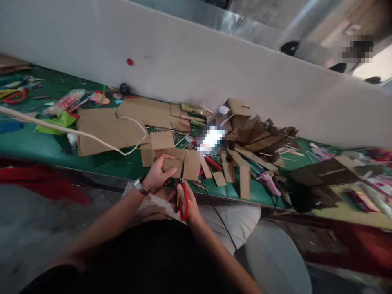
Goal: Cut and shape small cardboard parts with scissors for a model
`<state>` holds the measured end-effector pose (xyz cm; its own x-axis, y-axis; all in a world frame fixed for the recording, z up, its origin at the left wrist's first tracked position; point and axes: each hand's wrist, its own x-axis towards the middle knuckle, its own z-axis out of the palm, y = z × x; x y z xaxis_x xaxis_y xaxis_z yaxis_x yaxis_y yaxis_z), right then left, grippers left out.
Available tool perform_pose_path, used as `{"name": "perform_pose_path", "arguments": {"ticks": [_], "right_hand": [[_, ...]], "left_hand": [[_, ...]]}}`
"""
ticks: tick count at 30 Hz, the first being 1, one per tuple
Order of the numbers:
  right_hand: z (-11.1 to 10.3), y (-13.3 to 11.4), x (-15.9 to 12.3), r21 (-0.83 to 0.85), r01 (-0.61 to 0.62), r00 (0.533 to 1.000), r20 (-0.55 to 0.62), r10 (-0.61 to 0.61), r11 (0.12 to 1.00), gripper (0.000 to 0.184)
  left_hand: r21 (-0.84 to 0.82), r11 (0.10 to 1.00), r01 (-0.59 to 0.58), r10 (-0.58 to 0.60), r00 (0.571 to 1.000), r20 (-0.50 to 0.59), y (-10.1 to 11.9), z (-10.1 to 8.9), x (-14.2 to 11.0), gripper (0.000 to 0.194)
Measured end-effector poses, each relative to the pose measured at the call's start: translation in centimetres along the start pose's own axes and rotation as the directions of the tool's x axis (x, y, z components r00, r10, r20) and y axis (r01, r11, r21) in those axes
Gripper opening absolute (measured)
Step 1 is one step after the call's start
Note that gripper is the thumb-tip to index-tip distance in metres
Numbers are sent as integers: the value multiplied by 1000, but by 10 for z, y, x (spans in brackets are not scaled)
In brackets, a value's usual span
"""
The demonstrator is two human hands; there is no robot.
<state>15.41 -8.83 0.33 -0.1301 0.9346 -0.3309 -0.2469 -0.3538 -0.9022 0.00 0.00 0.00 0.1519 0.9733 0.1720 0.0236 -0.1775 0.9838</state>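
Note:
My left hand (157,174), with a wristwatch on its wrist, grips a brown cardboard piece (183,161) at its near edge, thumb on top. Just to its right, my right hand (187,201) is closed through the handles of red-handled scissors (183,200), whose blades point up into the cardboard at a cut line. Both hands work over the near edge of the green table (33,143), above my lap.
Large cardboard sheets (116,124) and several scraps (245,179) cover the table. A white cord (92,136) crosses the left part. A pink glue gun (271,181) lies at right with a black cable trailing down. A grey wall stands behind, coloured craft bits at far left.

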Motion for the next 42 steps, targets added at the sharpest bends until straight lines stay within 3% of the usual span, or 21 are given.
{"name": "perform_pose_path", "arguments": {"ticks": [8, 14, 19, 25, 36, 42], "right_hand": [[-1, -22, 6, -34, -66, 997, 37, 67, 997, 57], [-3, -33, 7, -123, -130, 991, 14, 132, 984, 65], [-6, -31, 6, -181, -205, 973, 73, 221, 962, 68], [-7, -33, 13, -151, -282, 932, 193, 308, 947, 65], [-4, -38, 15, -156, -268, 919, 253, 301, 951, 74], [-2, -38, 20, -151, -198, 925, 300, 235, 969, 74]], "left_hand": [[60, 991, -119, 126, 983, -135, -1, 2, 6, 38], [-105, 991, 81, -82, 997, -3, -1, 4, 0, 47], [-11, 997, -78, 78, 996, -42, -2, 2, 1, 42], [22, 996, -82, 82, 996, -39, -3, -1, 4, 42], [81, 996, -49, 57, 993, -99, 4, -1, 1, 41], [-25, 999, 29, -32, 993, -113, 5, -2, 1, 47]]}}
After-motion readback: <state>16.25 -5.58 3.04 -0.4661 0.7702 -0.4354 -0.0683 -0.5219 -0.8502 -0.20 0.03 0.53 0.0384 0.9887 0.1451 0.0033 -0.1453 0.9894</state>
